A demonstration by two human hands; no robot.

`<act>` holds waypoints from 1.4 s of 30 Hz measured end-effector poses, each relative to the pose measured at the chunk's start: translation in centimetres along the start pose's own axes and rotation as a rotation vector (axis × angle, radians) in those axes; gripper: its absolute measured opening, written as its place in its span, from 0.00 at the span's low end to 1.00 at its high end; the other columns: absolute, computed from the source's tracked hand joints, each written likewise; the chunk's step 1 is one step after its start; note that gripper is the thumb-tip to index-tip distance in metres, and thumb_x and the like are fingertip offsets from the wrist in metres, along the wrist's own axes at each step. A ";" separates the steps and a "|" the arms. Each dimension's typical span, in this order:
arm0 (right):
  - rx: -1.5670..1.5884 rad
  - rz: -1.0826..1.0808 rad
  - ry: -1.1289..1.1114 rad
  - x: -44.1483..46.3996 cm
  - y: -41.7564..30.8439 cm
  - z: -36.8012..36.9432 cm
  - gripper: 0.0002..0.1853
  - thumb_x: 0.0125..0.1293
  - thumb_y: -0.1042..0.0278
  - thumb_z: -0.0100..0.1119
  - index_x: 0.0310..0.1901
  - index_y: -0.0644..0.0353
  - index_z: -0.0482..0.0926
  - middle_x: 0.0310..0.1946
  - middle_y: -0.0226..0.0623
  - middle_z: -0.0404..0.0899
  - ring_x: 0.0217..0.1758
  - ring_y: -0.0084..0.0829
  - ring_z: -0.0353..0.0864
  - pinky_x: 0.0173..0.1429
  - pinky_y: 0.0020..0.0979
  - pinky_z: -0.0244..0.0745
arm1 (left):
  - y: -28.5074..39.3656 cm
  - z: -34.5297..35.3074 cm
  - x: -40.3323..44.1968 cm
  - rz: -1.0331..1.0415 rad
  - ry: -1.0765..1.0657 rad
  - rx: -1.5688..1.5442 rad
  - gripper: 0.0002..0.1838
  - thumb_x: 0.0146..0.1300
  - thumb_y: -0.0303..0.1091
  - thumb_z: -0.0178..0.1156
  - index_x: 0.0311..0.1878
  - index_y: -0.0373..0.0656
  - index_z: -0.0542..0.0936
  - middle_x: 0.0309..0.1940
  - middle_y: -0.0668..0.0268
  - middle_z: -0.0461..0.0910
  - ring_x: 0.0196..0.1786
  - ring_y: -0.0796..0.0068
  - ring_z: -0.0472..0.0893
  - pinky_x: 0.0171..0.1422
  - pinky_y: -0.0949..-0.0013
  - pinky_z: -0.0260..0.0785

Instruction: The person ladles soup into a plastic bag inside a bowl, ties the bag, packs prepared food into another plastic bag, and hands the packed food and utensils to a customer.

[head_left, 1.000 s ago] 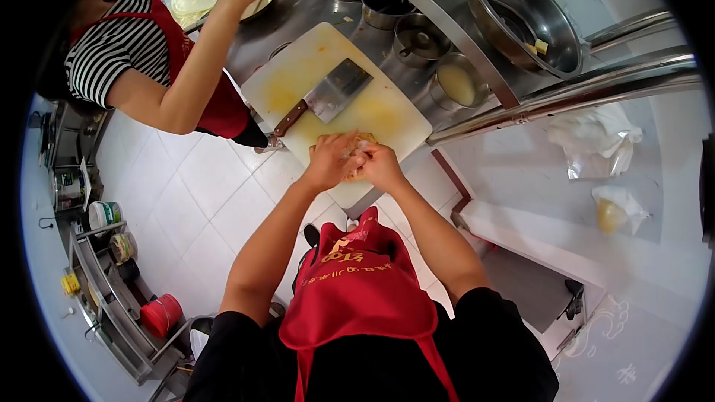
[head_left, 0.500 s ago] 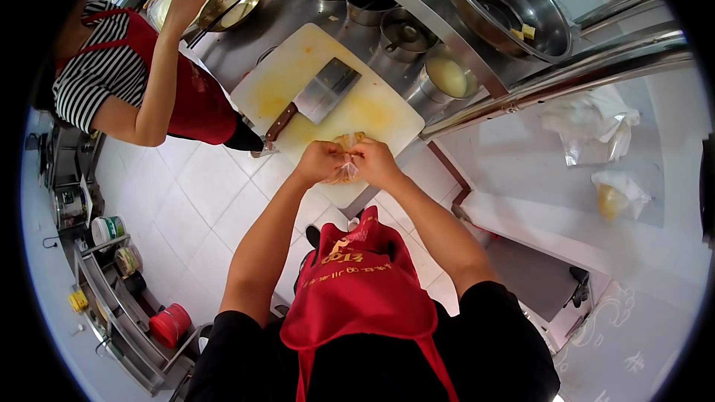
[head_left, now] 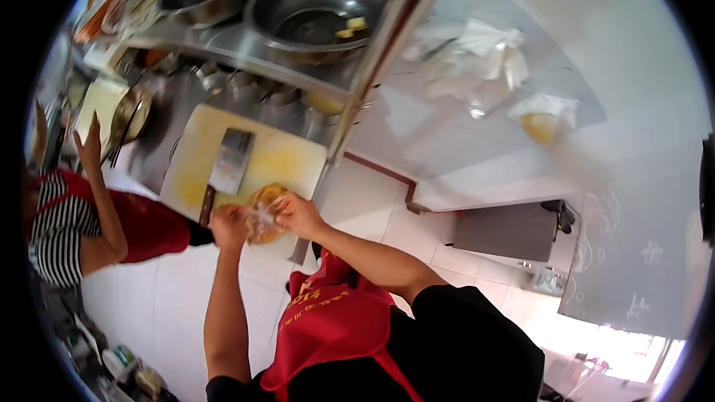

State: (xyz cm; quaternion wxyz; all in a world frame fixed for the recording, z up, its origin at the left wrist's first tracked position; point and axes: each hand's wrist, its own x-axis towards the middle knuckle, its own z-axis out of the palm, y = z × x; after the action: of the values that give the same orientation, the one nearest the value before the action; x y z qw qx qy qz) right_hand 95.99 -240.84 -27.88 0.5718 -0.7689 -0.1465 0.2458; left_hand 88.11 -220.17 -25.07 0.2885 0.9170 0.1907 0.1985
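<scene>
A clear plastic bag (head_left: 267, 199) with orange-yellow food inside rests at the near edge of the white cutting board (head_left: 287, 156). My left hand (head_left: 229, 225) is closed in a pinch at the left of the bag's gathered top. On the other side, my right hand (head_left: 302, 216) grips the bag's plastic with fingers pressed together. A cleaver (head_left: 232, 160) lies flat on the board just beyond, its brown wooden handle (head_left: 208, 205) close to my left hand. What exactly the food is, I cannot make out.
At the left stands a co-worker in a striped shirt and red apron (head_left: 149, 227), one hand raised near a pan (head_left: 136, 115). Above the counter, a shelf bears a large steel bowl (head_left: 316, 48) with yellow pieces. Another filled bag (head_left: 544, 123) lies on the grey surface at right.
My view has swung to the right, so the board and co-worker appear farther left. My hands have drawn apart somewhat, with the bag's plastic stretched between them.
</scene>
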 end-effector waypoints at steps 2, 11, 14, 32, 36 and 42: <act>-0.065 -0.056 0.096 0.3 -0.8 -3.8 0.10 0.61 0.75 0.63 0.43 0.61 0.76 0.28 0.35 0.80 0.28 0.24 0.80 0.29 0.28 0.77 | 1.3 -1.8 -0.2 -0.052 -0.106 -0.040 0.08 0.51 0.31 0.67 0.34 0.40 0.81 0.34 0.58 0.81 0.43 0.53 0.78 0.47 0.56 0.68; 0.255 -0.285 0.945 6.3 -9.9 -34.7 0.15 0.66 0.67 0.58 0.48 0.70 0.77 0.36 0.38 0.82 0.30 0.23 0.78 0.33 0.26 0.74 | 8.8 -5.0 -6.0 -0.011 0.033 -0.274 0.19 0.57 0.18 0.60 0.53 0.36 0.73 0.47 0.56 0.73 0.51 0.59 0.73 0.60 0.62 0.64; 0.102 -0.152 0.940 6.5 -12.3 -34.4 0.10 0.64 0.70 0.60 0.39 0.70 0.80 0.29 0.36 0.82 0.26 0.23 0.78 0.33 0.26 0.74 | 10.5 -5.0 -7.1 0.034 -0.020 -0.373 0.18 0.56 0.18 0.60 0.51 0.37 0.74 0.46 0.57 0.75 0.49 0.61 0.74 0.58 0.63 0.65; 0.454 -0.083 0.139 -14.7 -11.9 -10.3 0.03 0.63 0.76 0.61 0.36 0.64 0.76 0.28 0.34 0.80 0.28 0.24 0.79 0.34 0.27 0.75 | 18.5 -3.6 -6.1 -0.933 -1.183 -1.667 0.30 0.69 0.58 0.51 0.58 0.38 0.72 0.48 0.60 0.79 0.49 0.67 0.79 0.58 0.61 0.71; 0.248 -0.022 0.047 -22.2 -9.9 -5.6 0.03 0.63 0.77 0.60 0.36 0.66 0.79 0.28 0.35 0.82 0.30 0.23 0.81 0.38 0.25 0.76 | 19.8 -4.0 -6.9 -0.572 -0.712 -1.492 0.21 0.69 0.45 0.56 0.55 0.38 0.73 0.43 0.61 0.79 0.44 0.69 0.80 0.51 0.62 0.74; 0.195 0.104 0.368 -23.2 -3.7 -9.0 0.10 0.62 0.81 0.50 0.43 0.69 0.79 0.34 0.35 0.82 0.35 0.24 0.80 0.41 0.25 0.76 | 16.8 -12.5 -9.2 -0.313 -0.661 -1.189 0.13 0.65 0.29 0.59 0.50 0.35 0.76 0.32 0.64 0.78 0.33 0.78 0.77 0.33 0.74 0.70</act>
State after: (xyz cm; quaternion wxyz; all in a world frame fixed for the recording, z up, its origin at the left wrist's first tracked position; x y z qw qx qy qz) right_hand 81.71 -258.72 -17.45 0.6470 -0.7485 0.0246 0.1436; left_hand 78.40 -231.60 -7.80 0.8097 0.5776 0.0817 -0.0641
